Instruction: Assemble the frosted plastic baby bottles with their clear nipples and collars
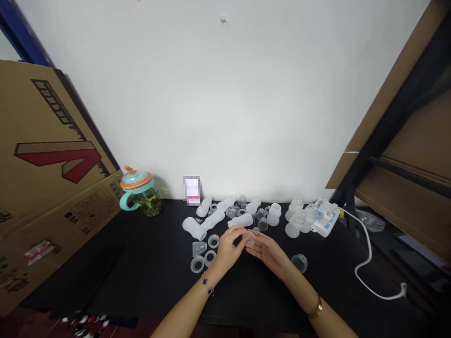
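Above a black surface (158, 263), the left hand (229, 247) pinches a small translucent piece (250, 240), its grip closed on it; the right hand (269, 255) supports the piece from the other side, though how tightly its grip closes I cannot tell. At right, three capped bottles (293, 228) stand, seemingly finished. Others look unassembled: several bottle bodies (241, 220) lie beyond the hands, loose rings (192, 265) sit beside the left hand, a clear dome (299, 263) near the right
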Tool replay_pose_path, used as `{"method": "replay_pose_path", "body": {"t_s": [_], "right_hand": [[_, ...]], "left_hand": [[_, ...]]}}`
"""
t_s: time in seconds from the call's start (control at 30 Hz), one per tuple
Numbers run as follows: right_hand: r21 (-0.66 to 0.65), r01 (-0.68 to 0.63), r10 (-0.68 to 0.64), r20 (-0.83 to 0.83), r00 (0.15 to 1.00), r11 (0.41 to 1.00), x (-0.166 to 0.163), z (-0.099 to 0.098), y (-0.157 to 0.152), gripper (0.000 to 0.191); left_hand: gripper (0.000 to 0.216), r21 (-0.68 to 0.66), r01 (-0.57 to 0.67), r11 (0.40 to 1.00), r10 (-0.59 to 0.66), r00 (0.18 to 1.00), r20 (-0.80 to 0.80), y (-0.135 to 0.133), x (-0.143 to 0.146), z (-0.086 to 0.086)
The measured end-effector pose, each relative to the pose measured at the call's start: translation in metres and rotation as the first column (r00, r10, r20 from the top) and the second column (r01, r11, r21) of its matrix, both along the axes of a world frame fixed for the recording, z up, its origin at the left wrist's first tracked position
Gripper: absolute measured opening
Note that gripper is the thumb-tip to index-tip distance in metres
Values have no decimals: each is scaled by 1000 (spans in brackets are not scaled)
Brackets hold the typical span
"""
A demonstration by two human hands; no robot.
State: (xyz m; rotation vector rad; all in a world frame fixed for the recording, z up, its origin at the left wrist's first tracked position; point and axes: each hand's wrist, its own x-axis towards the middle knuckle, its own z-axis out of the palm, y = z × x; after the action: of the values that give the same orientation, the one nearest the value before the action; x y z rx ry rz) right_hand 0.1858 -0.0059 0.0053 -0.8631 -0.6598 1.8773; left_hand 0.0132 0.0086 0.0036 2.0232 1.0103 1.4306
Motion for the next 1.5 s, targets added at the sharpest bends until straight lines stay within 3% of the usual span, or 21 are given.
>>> {"method": "replay_pose_path", "body": {"t_s": [0.7,1.5], "right_hand": [[30,32,-34,71,997,999,0,2,-1,35],[58,31,-39,140,989,998,-1,3,0,36]], "left_hand": [[11,106,-20,994,30,995,-99,-4,0,3],[10,55,-33,998,37,997,-68,-4,0,1]]}}
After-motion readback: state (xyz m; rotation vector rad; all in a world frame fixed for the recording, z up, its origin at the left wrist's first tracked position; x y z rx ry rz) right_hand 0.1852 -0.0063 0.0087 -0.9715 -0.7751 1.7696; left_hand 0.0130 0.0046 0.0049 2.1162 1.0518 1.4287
